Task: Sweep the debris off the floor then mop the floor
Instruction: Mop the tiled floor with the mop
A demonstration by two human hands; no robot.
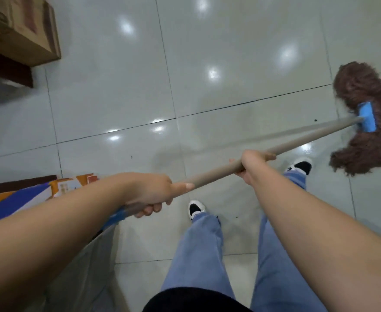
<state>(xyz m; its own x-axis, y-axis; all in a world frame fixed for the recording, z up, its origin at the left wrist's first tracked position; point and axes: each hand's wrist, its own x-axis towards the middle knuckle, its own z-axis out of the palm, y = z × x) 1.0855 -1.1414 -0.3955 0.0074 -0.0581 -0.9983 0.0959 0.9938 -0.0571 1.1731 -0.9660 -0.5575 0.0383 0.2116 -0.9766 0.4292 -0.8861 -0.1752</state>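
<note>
A mop with a brown stringy head (pixel 369 118) and a blue clamp (pixel 367 120) lies on the glossy tiled floor (pixel 117 86) at the far right. Its long grey handle (pixel 216 171) runs diagonally from the head down to the lower left. My left hand (pixel 153 192) grips the handle near its blue upper end, thumb laid along the shaft. Further down the handle, my right hand (pixel 254 164) grips it with the fingers wrapped round. A few small dark specks (pixel 315 120) dot the tiles near the mop.
A cardboard box (pixel 21 28) stands on a dark base at the upper left. An orange, blue and white carton (pixel 16 199) sits at the left under my left arm. My feet in black-and-white shoes (pixel 196 209) stand below the handle.
</note>
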